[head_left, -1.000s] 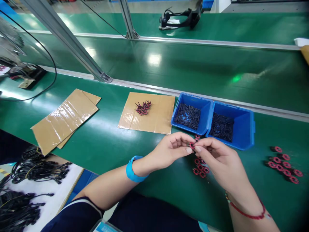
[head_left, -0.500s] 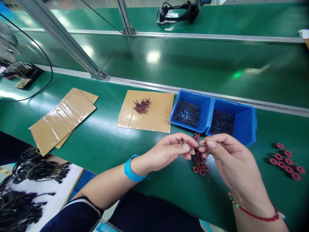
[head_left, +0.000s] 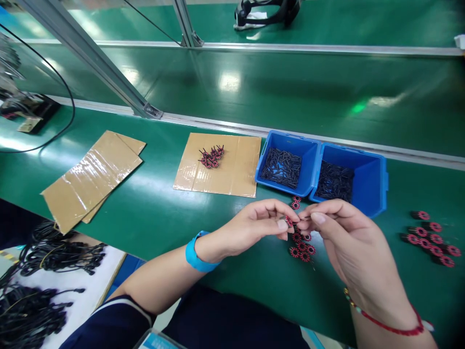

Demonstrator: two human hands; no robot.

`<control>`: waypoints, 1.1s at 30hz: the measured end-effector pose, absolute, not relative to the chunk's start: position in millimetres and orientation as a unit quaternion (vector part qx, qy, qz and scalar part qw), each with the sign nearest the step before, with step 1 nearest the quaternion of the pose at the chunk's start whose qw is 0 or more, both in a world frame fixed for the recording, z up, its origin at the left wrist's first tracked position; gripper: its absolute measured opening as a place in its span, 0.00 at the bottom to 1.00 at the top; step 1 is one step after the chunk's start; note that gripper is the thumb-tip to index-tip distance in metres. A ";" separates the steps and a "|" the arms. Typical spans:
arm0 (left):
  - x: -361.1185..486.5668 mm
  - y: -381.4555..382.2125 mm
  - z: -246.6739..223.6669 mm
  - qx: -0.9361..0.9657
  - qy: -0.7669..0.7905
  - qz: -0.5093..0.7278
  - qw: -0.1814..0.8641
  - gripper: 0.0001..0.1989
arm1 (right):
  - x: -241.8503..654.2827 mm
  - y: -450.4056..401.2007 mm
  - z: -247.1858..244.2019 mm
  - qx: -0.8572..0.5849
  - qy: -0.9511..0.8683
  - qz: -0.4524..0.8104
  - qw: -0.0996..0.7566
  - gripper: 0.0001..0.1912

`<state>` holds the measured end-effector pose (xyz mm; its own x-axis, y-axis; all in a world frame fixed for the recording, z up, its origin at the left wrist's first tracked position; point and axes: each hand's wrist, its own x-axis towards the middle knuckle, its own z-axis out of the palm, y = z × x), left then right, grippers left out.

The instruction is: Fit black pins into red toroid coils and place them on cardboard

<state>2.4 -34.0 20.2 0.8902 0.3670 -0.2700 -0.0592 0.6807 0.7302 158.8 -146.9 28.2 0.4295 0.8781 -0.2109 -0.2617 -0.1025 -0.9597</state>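
Observation:
Between thumb and fingers, my left hand (head_left: 259, 225) holds a small red and black ring part (head_left: 288, 221). My right hand (head_left: 339, 232) is pinched just to its right, fingertips almost touching the left ones; what it grips is too small to make out. Under and around my fingertips lie several loose ring parts (head_left: 302, 251) on the green table. Behind my hands stand a left blue bin (head_left: 259, 170) and a right blue bin (head_left: 379, 186), both with thin black pieces inside. More ring parts with dark leads (head_left: 210, 158) rest on a cardboard sheet (head_left: 236, 167).
Ring parts (head_left: 434, 238) lie in a group at the right. Stacked cardboard pieces (head_left: 94, 177) are at the left, above black cable bundles (head_left: 61, 252). A metal frame post (head_left: 98, 58) rises behind, and a black headset (head_left: 267, 14) sits on the far shelf.
The view has shifted slightly. Both hands stay together in nearly the same pose, with the ring part still in my left hand.

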 end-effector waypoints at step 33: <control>-1.5 -29.0 19.2 0.511 0.220 0.124 0.822 0.13 | 162.2 -149.7 20.9 -0.681 -0.416 0.267 0.540 0.08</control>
